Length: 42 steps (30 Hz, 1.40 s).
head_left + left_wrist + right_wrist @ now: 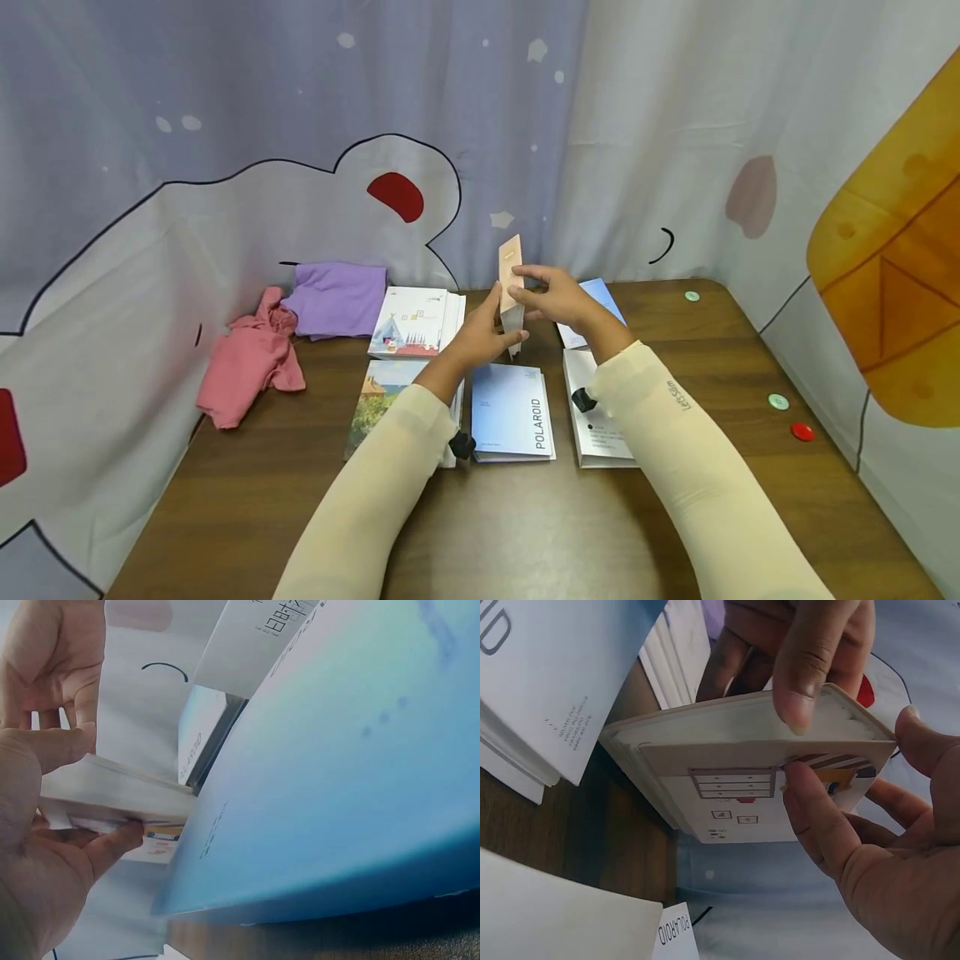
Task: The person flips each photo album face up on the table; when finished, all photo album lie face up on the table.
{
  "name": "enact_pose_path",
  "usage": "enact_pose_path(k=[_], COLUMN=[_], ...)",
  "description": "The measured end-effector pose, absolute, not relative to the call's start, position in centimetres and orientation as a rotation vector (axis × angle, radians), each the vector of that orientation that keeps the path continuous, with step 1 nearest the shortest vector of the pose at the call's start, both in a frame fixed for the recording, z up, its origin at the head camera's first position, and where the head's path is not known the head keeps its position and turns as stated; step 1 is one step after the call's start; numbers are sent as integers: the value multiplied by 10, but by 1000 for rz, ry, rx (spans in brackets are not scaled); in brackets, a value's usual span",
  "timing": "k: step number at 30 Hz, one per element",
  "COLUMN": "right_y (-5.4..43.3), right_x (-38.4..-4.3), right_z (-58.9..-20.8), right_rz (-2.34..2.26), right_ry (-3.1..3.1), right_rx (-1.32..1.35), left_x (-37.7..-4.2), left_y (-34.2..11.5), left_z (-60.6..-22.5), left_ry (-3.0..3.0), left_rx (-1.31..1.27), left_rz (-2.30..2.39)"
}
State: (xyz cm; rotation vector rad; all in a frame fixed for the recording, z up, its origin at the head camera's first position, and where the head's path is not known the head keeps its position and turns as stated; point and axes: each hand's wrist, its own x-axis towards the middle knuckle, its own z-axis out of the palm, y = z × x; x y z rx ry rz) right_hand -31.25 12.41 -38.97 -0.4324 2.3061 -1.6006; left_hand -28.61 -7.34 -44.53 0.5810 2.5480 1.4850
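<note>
A small photo album (511,279) with a beige-pink cover stands on end between both hands, above the back of the table. My left hand (476,329) grips its lower part; in the right wrist view the left thumb lies across the white page edges. My right hand (558,296) holds it from the other side, with fingertips on the printed cover (735,787) and the thumb at a corner. Below them lies a blue POLAROID album (510,408). Left of the hands are an album with a tent picture (408,321) and one with a landscape cover (375,396), partly behind the left sleeve.
A white album (600,446) and another blue one (600,300) lie under the right arm. Purple cloth (337,300) and pink cloth (251,358) sit at the left. Green buttons (778,402) and a red button (802,431) lie right. Curtains (645,167) border the table.
</note>
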Motion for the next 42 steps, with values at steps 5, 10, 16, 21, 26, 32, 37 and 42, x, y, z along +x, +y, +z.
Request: enact_pose_path(k=[5, 10, 16, 21, 26, 32, 37, 42], right_y=[118, 109, 102, 101, 99, 97, 98, 100], right_x=[-314, -317, -320, -324, -328, -331, -329, -328], right_z=[-395, -398, -402, -408, -417, -425, -427, -428], right_rz=[-1562, -1549, -1624, -1573, -1446, -1313, -1255, -1193], right_ry=[2351, 2382, 2327, 2359, 2416, 2501, 2483, 2451], right_rx=[-477, -515, -470, -445, -406, -395, -416, -418], left_x=[-287, -288, -289, -288, -289, -290, -289, -288], left_y=[-75, -75, -75, -78, -85, -93, -98, -102], left_z=[-445, -445, -449, -451, -455, -458, -460, -462], left_ry=[2688, 2808, 2859, 2828, 2821, 2835, 2811, 2807], left_rx=[502, 418, 335, 306, 289, 328, 280, 207], left_rz=[1388, 1339, 1347, 1372, 1384, 1438, 1449, 1412])
